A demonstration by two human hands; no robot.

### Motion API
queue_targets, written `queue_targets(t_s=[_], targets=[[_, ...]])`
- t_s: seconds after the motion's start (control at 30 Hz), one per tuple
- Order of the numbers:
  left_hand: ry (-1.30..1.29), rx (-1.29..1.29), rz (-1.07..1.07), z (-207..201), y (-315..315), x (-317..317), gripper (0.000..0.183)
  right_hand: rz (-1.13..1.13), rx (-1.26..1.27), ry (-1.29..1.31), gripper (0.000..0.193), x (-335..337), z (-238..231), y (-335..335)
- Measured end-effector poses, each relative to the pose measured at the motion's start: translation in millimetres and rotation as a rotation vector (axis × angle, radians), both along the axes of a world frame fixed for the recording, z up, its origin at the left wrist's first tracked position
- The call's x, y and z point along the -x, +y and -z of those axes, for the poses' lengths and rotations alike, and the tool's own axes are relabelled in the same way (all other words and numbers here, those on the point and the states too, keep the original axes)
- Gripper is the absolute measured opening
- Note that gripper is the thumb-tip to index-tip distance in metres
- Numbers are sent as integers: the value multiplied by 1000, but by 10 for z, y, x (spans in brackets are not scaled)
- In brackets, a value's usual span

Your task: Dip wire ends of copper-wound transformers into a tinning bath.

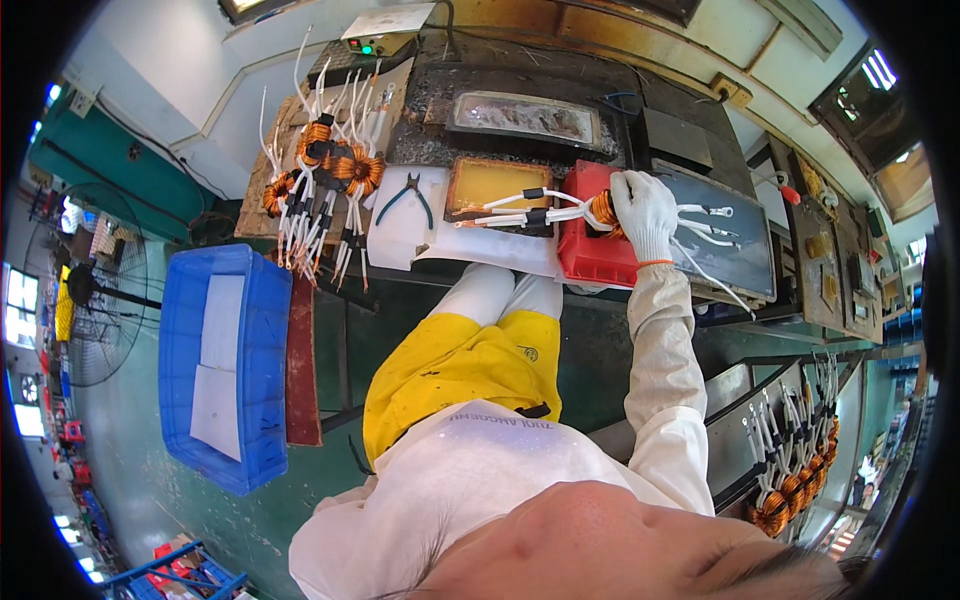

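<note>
My right hand (643, 208), in a white glove, is closed on a copper-wound ring coil (603, 212) above a red plastic box (590, 262). White leads with black sleeves run left from the coil over a shallow tray of amber material (500, 188). More white leads (705, 228) with metal lugs stick out to the right of the hand, over a grey plate (735, 255). Fingertips on the coil are partly hidden by the back of the glove. My left hand is out of view. Green-handled cutters (413, 190) lie on white paper (395, 245) left of the tray.
Several copper coils with leads (340, 170) are piled on the bench's left. Behind the amber tray sits a metal-framed trough (527, 118); a control box (383, 40) with a green light stands farther back. A blue bin (178, 360) is left, beside a fan (85, 285). More coils (790, 490) sit lower right.
</note>
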State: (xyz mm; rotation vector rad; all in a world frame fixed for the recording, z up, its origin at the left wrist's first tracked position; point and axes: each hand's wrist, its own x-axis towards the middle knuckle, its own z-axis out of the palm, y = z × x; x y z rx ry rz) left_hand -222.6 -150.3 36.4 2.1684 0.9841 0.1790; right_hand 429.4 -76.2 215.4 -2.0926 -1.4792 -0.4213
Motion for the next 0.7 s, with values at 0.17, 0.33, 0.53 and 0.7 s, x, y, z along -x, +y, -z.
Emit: queue_targets(t_s=[0.17, 0.33, 0.53, 0.7], targets=[[-150, -9, 75, -48, 6, -126, 30, -13, 6, 10, 31, -6, 20, 12], [-299, -14, 101, -63, -115, -182, 31, -16, 1, 2, 31, -8, 18, 4], [-481, -33, 100, 11, -323, -227, 31, 0, 73, 27, 34, -2, -37, 2], [820, 401, -297, 206, 193, -299, 40, -24, 81, 10, 34, 47, -54, 71]])
